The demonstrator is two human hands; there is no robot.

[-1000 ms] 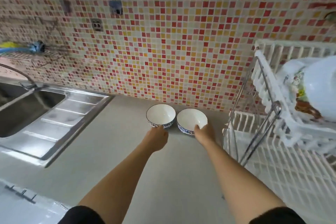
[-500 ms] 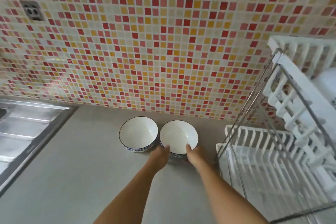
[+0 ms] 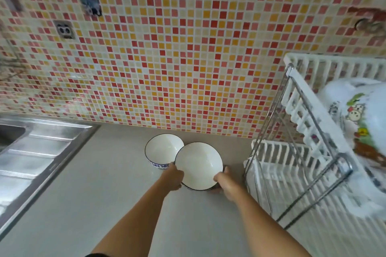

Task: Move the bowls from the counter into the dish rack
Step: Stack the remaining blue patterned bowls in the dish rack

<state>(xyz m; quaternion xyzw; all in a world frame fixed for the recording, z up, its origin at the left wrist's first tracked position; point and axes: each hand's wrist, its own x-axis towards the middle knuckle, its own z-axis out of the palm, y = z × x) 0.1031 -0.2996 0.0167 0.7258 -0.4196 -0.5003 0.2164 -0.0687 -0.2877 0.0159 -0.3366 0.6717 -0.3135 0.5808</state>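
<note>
I have my left hand (image 3: 173,177) and right hand (image 3: 224,181) clasping the near bowl (image 3: 198,168) by its rim, the dish rack (image 3: 277,165) just to its right.

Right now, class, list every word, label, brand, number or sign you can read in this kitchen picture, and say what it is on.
None can be read.
Bowl in both hands: plain white inside, no text.
Bowl on the counter: blue pattern only, no letters.
Plate in the dish rack: cartoon picture, no readable words.
Wall socket: blurred, no marking readable.
</note>
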